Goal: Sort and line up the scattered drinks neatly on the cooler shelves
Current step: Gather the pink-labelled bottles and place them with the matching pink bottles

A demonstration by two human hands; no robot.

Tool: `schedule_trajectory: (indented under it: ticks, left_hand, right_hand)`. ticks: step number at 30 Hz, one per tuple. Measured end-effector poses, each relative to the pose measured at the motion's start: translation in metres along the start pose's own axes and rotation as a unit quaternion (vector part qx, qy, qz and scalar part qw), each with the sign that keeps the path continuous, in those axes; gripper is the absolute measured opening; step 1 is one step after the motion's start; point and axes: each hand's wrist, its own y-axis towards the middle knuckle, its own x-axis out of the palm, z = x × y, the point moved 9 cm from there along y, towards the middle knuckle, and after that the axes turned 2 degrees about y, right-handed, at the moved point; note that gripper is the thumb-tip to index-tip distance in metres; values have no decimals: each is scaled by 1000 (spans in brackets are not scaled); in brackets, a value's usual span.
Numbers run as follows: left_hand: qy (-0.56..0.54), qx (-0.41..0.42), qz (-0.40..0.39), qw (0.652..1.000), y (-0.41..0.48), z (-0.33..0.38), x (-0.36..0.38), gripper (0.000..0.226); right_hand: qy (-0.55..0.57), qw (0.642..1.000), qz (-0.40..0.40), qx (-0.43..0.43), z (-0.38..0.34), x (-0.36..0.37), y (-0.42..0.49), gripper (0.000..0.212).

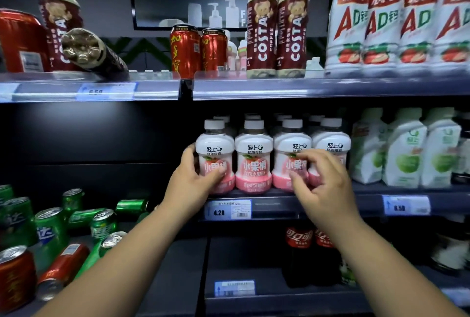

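Several pink-and-white peach juice bottles stand in a front row on the middle shelf [279, 204], with more rows behind. My left hand [189, 176] grips the leftmost bottle [215, 154] round its lower left side. My right hand [321, 182] has curled fingers on the front of the third bottle [292, 148] and the fourth bottle [332, 142]. The second bottle [253, 161] stands untouched between my hands.
Green-labelled white cartons [404, 154] fill the shelf's right. Above stand Costa bottles [277, 29], one toppled Costa bottle [89, 52], red cans [198, 49] and AD milk bottles [396, 19]. Lower left, green cans [50, 227] and red cans [15, 273] lie scattered; cola bottles [305, 253] stand below.
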Motion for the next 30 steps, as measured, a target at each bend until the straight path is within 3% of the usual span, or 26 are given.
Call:
schedule_trajectory:
  ticks: [2,4,7,10,18,30]
  left_hand:
    - [54,43,47,997,-7,11,2,81]
    - [194,112,114,968,-18,35,6,93]
    - [338,255,154,893,-36,79,34,84]
    - [396,290,150,858,-34,89,65,78]
    - [405,318,222,828,-39,79,79,73]
    - [419,316,210,825,-37,78,81,70]
  right_hand:
    - [-62,998,30,-2,19,-9,4,43]
    - [-110,993,41,15,40,-10,4,56]
    - [-112,990,40,80,70,-3,-5,75]
    - [-123,984,37,122,84,4,-13,92]
    - [-126,986,55,93,85,5,-15,84]
    - [-121,986,39,112,88,7,-16,82]
